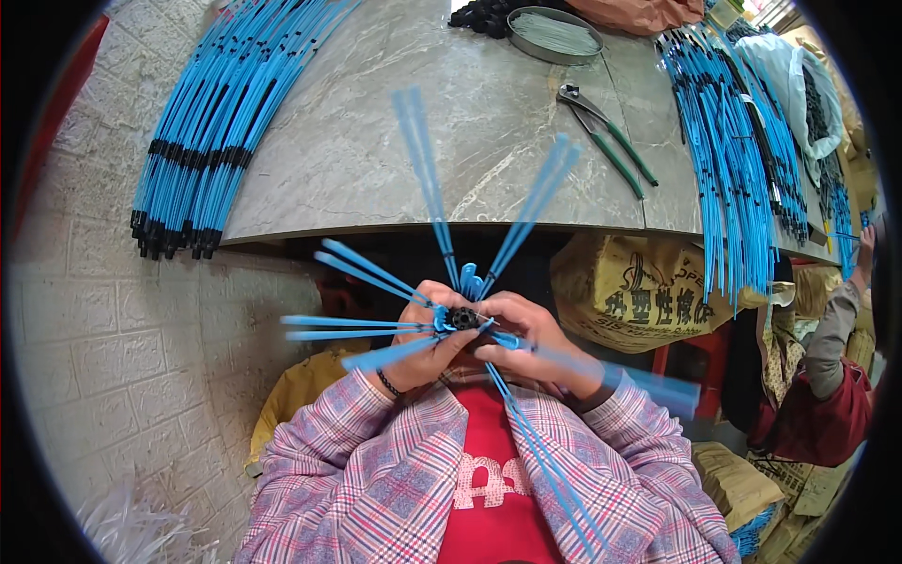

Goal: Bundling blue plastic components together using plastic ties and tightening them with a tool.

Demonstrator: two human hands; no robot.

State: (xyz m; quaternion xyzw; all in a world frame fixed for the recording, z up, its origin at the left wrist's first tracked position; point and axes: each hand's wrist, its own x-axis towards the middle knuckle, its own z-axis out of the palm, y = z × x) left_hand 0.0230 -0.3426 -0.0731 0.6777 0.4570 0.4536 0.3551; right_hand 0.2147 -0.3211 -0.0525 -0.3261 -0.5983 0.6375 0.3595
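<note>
In front of my chest is a round black hub (462, 320) with notches, and blue ribs (523, 226) fan out from it in pairs. My left hand (430, 350) is closed around the hub's left side, with several ribs sticking out past its fingers. From the right, my right hand (537, 346) pinches at the hub's edge, a blue rib end between its fingers and a pair of ribs passing over the wrist. A thin wire seems to show at the fingertips, too fine to make out. Other long ribs hang down over my shirt. Several outer rib ends are blurred.
On the marble-patterned table (376, 132) lie green-handled pliers (611, 141), a round metal dish (556, 39) of thin pale pieces, and bundles of blue ribs at left (207, 122) and right (728, 169). A printed sack (629, 291) stands below. Another person's arm (832, 329) shows at far right.
</note>
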